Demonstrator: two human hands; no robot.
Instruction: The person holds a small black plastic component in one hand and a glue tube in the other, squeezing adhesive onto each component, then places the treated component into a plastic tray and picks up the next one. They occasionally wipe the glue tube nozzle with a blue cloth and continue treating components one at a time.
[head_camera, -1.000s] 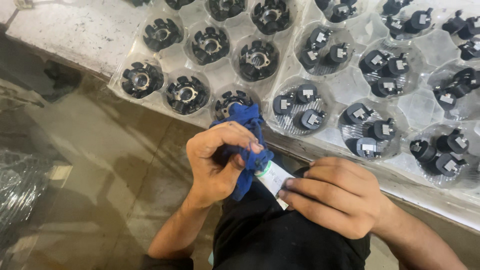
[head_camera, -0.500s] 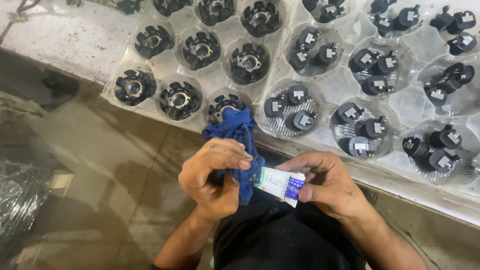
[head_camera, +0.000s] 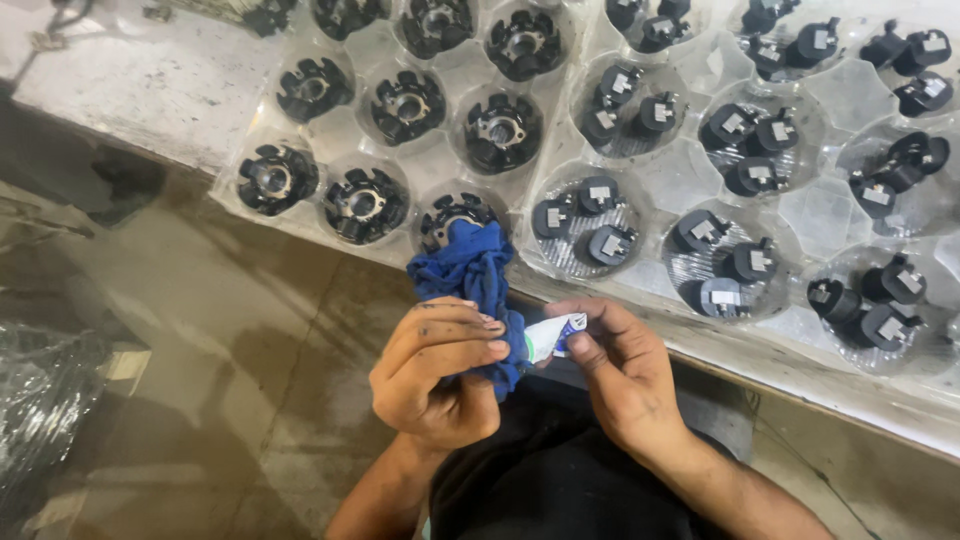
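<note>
**Both hands busy: blue cloth in left, small tube in right**

I see the left hand (head_camera: 440, 375) clenched around a crumpled blue cloth (head_camera: 470, 275). Its fingers (head_camera: 455, 335) wrap over the lower part of the cloth; the upper part bunches up above the fist and overlaps the near edge of the table (head_camera: 130, 85) in view.

The right hand (head_camera: 625, 375) is grasping a small white tube (head_camera: 552, 335) with blue and green print. Thumb and forefinger pinch it, and the tube's end points left, touching or just beside the cloth. I can't tell which.

Both hands sit close together over the person's lap, just in front of the table edge. Dark clothing shows below them.

On the table: clear plastic trays (head_camera: 660, 180) with round pockets. Left tray pockets each hold one black ring-shaped part (head_camera: 362, 203) with a metal centre. One such part (head_camera: 448, 212) sits right behind the cloth, partly hidden by it. Right tray pockets hold groups of small black plug-like parts (head_camera: 590, 215) with pale labels on top, about three per pocket.

The table surface is pale and scuffed. Bare concrete floor (head_camera: 200, 400) lies to the left, with a crumpled clear plastic sheet (head_camera: 40, 420) at the far left edge.
</note>
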